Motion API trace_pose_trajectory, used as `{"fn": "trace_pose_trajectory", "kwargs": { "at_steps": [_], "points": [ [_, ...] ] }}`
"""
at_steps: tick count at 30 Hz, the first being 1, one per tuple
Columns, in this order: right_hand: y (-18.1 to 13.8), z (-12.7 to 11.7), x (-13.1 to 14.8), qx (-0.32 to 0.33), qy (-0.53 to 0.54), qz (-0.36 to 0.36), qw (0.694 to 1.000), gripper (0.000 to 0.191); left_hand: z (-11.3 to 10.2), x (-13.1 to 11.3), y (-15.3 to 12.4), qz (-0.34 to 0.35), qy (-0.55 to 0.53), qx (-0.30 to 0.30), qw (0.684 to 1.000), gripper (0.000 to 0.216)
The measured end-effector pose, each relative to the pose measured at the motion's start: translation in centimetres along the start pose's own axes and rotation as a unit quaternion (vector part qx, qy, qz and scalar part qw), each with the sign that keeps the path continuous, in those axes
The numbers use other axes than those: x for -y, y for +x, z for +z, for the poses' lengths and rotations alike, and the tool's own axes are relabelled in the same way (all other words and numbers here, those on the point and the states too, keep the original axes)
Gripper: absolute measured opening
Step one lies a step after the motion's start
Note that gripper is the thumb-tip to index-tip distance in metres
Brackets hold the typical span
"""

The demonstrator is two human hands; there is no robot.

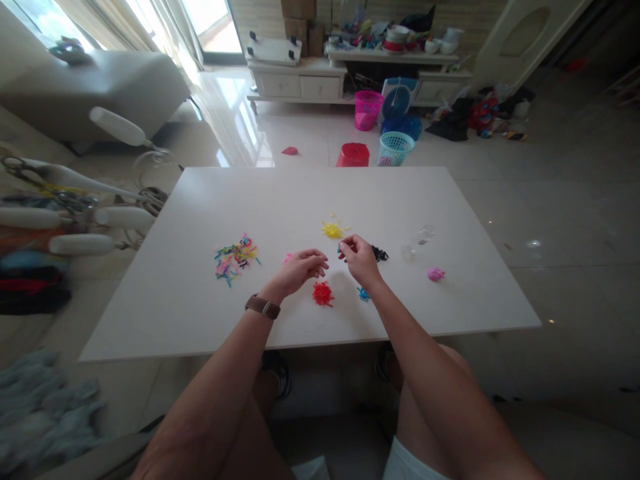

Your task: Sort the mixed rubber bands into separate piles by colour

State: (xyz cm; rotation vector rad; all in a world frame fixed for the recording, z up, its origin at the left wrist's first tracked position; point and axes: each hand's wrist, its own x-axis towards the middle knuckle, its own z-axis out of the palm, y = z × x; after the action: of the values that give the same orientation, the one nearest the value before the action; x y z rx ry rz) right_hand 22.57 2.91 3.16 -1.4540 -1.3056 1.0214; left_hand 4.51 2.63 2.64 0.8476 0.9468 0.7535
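My left hand [304,264], with a brown strap on the wrist, is curled above the table, and a bit of yellowish colour shows beneath its fingers. Opposite it, my right hand [358,257] pinches a small blue piece [340,247] that looks like a little rubber band. Around the hands lie sorted piles of such pieces: yellow [332,231], red [323,294], black [379,253] and blue [363,294]. A pink pile [288,258] is partly hidden behind my left hand. Farther left is a mixed-colour pile [235,259].
On the white table [200,320], a clear plastic container [409,252] and a pink-purple item [435,274] lie to the right. Beyond the far edge stand a red bin [353,155], a light-blue basket [395,148] and a pink basket [367,111]. A white cabinet [300,87] is farther back.
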Motion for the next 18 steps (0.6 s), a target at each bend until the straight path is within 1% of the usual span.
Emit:
{"fn": "trace_pose_trajectory", "kwargs": {
  "at_steps": [3,5,7,11,15,18],
  "points": [
    [0.6,-2.0,-0.3,-0.026,-0.055,-0.01,0.998,0.016,0.0,0.0,-0.1,-0.01,-0.03,-0.028,0.999,0.013],
    [0.7,-3.4,-0.5,-0.017,-0.12,-0.008,0.993,0.012,0.1,-0.1,-0.2,-0.014,-0.058,-0.037,0.998,0.017],
    [0.6,-4.7,-0.8,0.018,-0.199,0.005,0.98,0.009,0.2,-0.2,-0.3,-0.019,-0.083,-0.036,0.996,0.021],
    [0.0,-6.3,-1.4,0.113,-0.327,0.037,0.937,0.008,0.3,-0.2,-0.2,-0.027,-0.129,-0.021,0.991,0.027],
    [-0.5,-7.1,-2.0,0.206,-0.402,0.077,0.889,0.01,0.6,-0.1,-0.1,-0.035,-0.146,-0.016,0.989,0.03],
    [-0.8,-7.5,-2.3,0.262,-0.441,0.11,0.852,0.012,0.8,0.1,-0.1,-0.034,-0.14,-0.017,0.989,0.03]
  ]
}}
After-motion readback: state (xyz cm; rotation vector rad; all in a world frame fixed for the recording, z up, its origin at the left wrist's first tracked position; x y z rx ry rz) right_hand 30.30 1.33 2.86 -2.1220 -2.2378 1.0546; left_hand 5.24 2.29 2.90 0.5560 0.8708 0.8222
